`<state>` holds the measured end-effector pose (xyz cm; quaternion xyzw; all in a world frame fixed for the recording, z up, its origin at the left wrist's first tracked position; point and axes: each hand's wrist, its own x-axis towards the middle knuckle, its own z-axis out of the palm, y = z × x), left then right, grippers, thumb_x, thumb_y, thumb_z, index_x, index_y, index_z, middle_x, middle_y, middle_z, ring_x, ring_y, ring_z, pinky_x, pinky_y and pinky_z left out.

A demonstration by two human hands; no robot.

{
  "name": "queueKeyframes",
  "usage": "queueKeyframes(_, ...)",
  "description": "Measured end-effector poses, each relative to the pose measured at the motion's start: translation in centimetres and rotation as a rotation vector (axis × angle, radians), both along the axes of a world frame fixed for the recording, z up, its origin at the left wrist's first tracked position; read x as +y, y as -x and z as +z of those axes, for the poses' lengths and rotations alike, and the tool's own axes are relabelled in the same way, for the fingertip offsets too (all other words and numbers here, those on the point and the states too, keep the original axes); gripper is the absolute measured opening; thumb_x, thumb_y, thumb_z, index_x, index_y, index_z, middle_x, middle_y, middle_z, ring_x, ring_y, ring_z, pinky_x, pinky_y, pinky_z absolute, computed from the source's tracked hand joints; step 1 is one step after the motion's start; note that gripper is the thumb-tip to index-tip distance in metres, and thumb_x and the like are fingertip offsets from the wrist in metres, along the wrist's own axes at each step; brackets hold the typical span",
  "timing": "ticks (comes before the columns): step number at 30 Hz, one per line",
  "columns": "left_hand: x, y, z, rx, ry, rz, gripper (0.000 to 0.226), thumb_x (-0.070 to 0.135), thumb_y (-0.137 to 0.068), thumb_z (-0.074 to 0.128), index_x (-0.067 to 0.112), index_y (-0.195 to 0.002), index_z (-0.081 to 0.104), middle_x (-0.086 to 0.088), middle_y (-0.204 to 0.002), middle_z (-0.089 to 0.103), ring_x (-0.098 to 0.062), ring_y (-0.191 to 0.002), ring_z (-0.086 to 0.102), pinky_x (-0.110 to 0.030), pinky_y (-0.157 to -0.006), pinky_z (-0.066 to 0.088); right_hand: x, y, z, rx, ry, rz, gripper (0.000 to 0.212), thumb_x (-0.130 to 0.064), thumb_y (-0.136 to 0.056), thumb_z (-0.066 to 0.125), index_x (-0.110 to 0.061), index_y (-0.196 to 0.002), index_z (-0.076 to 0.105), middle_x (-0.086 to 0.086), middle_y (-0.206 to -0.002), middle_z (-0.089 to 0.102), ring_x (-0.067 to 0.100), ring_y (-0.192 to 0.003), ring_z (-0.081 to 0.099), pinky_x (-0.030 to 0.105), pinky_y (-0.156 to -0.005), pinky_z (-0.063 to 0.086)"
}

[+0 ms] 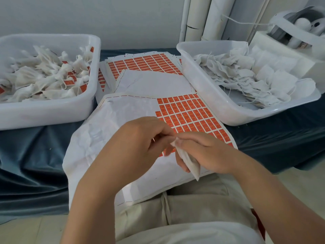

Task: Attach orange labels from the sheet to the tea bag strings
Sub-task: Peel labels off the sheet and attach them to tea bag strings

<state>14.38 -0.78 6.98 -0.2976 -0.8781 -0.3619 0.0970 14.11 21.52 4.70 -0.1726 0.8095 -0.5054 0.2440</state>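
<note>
Tea bag [190, 162]: a small white fabric pouch, held in my right hand [205, 152], whose fingers wrap round its middle. Its lower end hangs out below the palm and its upper corner shows just past the thumb.

My left hand [140, 138] has its fingers curled, with the fingertips meeting at that upper corner of the tea bag and touching the right thumb. I record this as a pinch on the bag's top end. Anything else between the fingertips is too small for me to tell, and I cannot make out a string.

Directly beneath both hands lies a white backing sheet of orange rectangular labels [186, 111]. The remaining labels sit beyond the right hand, and the peeled, bare area lies under and beyond the left hand. Farther ahead of the hands is a stack of further label sheets [146, 62] with a blank white sheet [154, 83] on top.

To the outer side of the left hand, well apart, stands a white plastic tub [52, 118] of tea bags carrying orange tags. On the outer side of the right hand stands a second white plastic tub [211, 103], tilted and filled with plain white bags with loose threads. Both tubs rest on a dark blue cloth [35, 147].
</note>
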Motion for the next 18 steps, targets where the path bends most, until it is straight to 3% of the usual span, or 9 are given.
queueKeyframes(1,-0.1,0.1,0.0,0.006,-0.026,0.014,0.011,0.033,-0.094,0.070,0.026,-0.090,0.077,0.014,-0.079,0.070,-0.010,-0.081,0.065,-0.029,-0.074,0.052,0.1,0.0,0.1,-0.026,0.015,0.051,0.036,-0.042,-0.110,0.039,-0.029,-0.099,0.071,-0.002,-0.075,0.069,0.011,-0.070,0.064,0.033,-0.079,0.056)
queueKeyframes(5,0.3,0.2,0.0,-0.065,-0.175,0.031,0.007,0.038,-0.091,0.073,0.034,-0.087,0.078,0.015,-0.078,0.073,-0.010,-0.078,0.069,-0.026,-0.066,0.054,0.0,0.0,-0.5,-0.099,0.273,0.184,0.040,-0.038,-0.108,0.037,-0.027,-0.093,0.072,-0.001,-0.070,0.063,0.026,-0.070,0.059,0.060,-0.096,0.054)
queueKeyframes(10,0.9,0.0,0.0,-0.043,-0.253,-0.055,0.020,0.013,-0.099,0.070,0.029,-0.106,0.080,0.015,-0.090,0.076,-0.010,-0.087,0.073,-0.021,-0.074,0.056,-1.1,0.2,-1.5,-0.233,0.780,0.211,0.040,-0.046,-0.111,0.042,-0.019,-0.097,0.069,-0.005,-0.069,0.059,0.012,-0.063,0.056,0.040,-0.084,0.053)
queueKeyframes(12,1.3,-0.2,-0.1,-0.048,-0.308,0.015,0.021,0.012,-0.096,0.074,0.030,-0.102,0.081,0.017,-0.088,0.076,-0.006,-0.084,0.073,-0.017,-0.072,0.056,-1.2,0.3,-1.7,-0.294,0.907,0.196,0.040,-0.045,-0.111,0.042,-0.017,-0.097,0.068,-0.005,-0.070,0.060,0.011,-0.064,0.057,0.038,-0.082,0.053)
queueKeyframes(16,2.0,-0.4,-0.2,-0.075,-0.342,0.107,0.013,0.016,-0.093,0.078,0.028,-0.088,0.080,0.019,-0.080,0.074,-0.005,-0.076,0.071,-0.009,-0.064,0.050,-0.8,0.3,-1.8,-0.368,1.005,0.164,0.042,-0.044,-0.111,0.040,-0.017,-0.096,0.067,-0.006,-0.070,0.061,0.011,-0.064,0.057,0.036,-0.083,0.052)
queueKeyframes(18,2.1,-0.5,0.1,-0.016,-0.283,0.082,0.013,0.019,-0.096,0.072,0.027,-0.089,0.079,0.016,-0.083,0.073,-0.007,-0.078,0.070,-0.013,-0.065,0.050,-0.8,0.3,-1.8,-0.373,0.999,0.149,0.042,-0.046,-0.111,0.041,-0.018,-0.095,0.068,-0.006,-0.069,0.061,0.010,-0.064,0.057,0.036,-0.083,0.052)
